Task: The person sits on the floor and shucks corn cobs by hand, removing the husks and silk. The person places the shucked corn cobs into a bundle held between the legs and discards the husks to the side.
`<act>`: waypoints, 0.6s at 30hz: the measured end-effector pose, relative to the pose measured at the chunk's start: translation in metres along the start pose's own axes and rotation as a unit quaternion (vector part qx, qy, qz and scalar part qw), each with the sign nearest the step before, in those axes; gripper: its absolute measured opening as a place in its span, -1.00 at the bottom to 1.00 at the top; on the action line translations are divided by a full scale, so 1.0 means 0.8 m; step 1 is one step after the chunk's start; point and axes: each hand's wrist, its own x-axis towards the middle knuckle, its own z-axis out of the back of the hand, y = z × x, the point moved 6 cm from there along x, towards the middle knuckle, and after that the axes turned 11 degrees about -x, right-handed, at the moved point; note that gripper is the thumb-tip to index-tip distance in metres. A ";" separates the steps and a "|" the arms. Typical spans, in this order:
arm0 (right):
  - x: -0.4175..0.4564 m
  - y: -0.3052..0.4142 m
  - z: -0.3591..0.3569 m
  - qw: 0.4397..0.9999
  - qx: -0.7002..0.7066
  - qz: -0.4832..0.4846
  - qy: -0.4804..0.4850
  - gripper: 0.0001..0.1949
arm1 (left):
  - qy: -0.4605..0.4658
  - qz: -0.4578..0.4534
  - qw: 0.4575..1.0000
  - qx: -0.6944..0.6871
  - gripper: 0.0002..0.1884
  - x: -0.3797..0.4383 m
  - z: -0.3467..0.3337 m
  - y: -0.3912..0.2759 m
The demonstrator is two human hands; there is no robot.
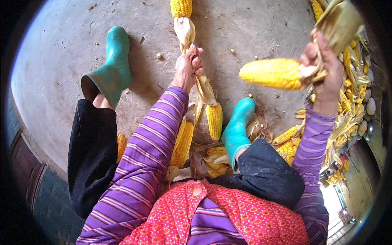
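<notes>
My left hand (189, 65) is closed around dry corn husks. Above the fist, one husk (185, 29) leads up to a yellow corn cob (181, 7) cut off by the picture's top. Below it, another husk (206, 90) hangs down to a second cob (214, 122) near the right boot. Out to the right, my right hand (326, 61), slightly blurred, grips a large cob (271, 73) at its husk end. That cob points left, and its pulled-back husk (341, 26) fans upward above the fingers. A gap separates the two hands.
A heap of husked corn (352, 95) lies along the right side. More cobs (182, 147) sit between my legs. Green rubber boots (118, 52) stand on the concrete floor (147, 18), where kernels and scraps are scattered. Loose cobs (288, 134) lie beside the right knee.
</notes>
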 end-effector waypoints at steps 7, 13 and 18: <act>-0.028 -0.245 -0.008 0.952 0.118 -0.267 -0.090 -0.75 | 0.014 0.007 0.999 0.040 -0.67 0.001 -0.016 0.010; -0.038 -0.271 -0.120 0.959 0.012 -0.271 0.078 -0.70 | -0.007 -0.003 0.997 0.081 -0.67 -0.001 -0.011 0.009; -0.025 -0.253 -0.158 0.963 -0.081 -0.212 0.148 -0.74 | 0.053 0.022 0.997 0.054 -0.82 -0.008 -0.019 0.010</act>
